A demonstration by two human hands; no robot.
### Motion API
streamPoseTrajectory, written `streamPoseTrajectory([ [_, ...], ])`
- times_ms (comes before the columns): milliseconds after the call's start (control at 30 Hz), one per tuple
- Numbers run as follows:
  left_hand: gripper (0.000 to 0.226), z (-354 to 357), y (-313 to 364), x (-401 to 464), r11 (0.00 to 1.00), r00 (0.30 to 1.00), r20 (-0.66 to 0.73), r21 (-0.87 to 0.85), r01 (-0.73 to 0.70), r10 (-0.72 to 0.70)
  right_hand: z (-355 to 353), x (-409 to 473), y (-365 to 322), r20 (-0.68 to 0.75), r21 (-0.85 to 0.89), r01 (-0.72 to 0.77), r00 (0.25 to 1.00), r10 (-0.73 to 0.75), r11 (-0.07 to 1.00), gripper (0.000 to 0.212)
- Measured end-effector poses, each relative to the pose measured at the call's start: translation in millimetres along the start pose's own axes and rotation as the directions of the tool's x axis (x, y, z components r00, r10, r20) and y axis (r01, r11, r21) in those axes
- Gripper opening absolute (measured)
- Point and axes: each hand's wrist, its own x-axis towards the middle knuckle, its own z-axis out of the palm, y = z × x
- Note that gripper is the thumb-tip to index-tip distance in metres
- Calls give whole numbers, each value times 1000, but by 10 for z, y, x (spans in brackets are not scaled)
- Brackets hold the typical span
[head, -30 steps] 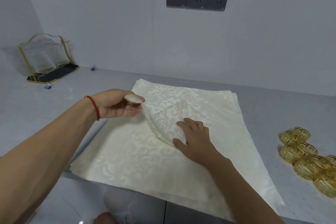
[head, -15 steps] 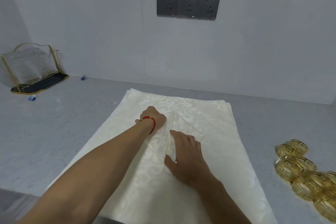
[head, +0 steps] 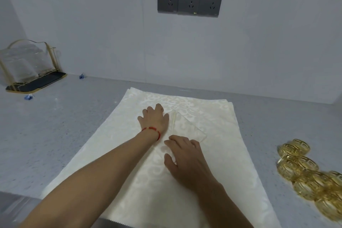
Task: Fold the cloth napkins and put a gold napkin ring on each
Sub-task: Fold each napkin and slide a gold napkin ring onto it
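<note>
A stack of cream patterned cloth napkins [head: 212, 150] lies spread on the grey counter. The top napkin has two corners folded in, meeting along a centre seam. My left hand [head: 154, 118], with a red string at the wrist, lies flat on the left flap and presses it down. My right hand [head: 185, 157] rests flat on the napkin just nearer, fingers spread over the lower part of the fold. Several gold napkin rings [head: 311, 174] lie in a loose pile at the right, apart from both hands.
A clear acrylic holder with a gold wire frame on a black base [head: 27, 68] stands at the far left against the wall. Small blue scraps [head: 28, 96] lie near it. Dark wall sockets [head: 189, 1] are above. The counter's front edge [head: 18, 201] runs at lower left.
My left hand carried the lifted left corner over to the centre, laid it down and flattened out on it. My right hand stayed pressing the fold.
</note>
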Motion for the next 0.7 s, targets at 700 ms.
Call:
streamPoseTrajectory([
  [700, 47, 181, -346, -1040, 878, 878, -80, 135, -459, 471, 28, 1538, 478, 378, 6, -360, 865, 331, 933, 33],
])
